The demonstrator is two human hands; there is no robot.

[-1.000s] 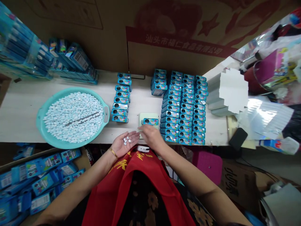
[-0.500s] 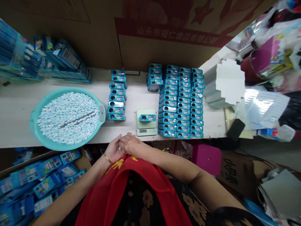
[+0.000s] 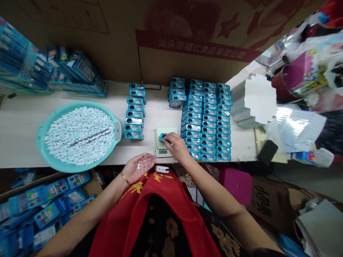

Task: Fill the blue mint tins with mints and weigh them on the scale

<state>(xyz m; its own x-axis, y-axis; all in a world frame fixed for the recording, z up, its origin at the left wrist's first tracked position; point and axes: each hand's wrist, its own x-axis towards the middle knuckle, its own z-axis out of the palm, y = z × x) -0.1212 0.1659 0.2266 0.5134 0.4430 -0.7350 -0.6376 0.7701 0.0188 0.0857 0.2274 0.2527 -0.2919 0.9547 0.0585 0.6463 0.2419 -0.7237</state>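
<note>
My left hand lies palm up with its fingers stretched out, just off the table's front edge. Small pale candies rest on its palm. Over the pale green scale, the fingers of my right hand are pinched at a small blue candy box standing on the pan. The hand covers most of that box, and whatever is between its fingertips is hidden. Left of the scale stands a column of matching blue boxes. Several tight rows of them stand to its right.
A turquoise basin of pale candies, with a dark stick on top, is at the left. Blue packs stand behind it, and a carton of blue packets is below. White folded card and a black phone-like object are at right.
My hands were together at the table edge and have parted. The left turned palm up, showing candies; the right moved forward and right onto the box on the scale.
</note>
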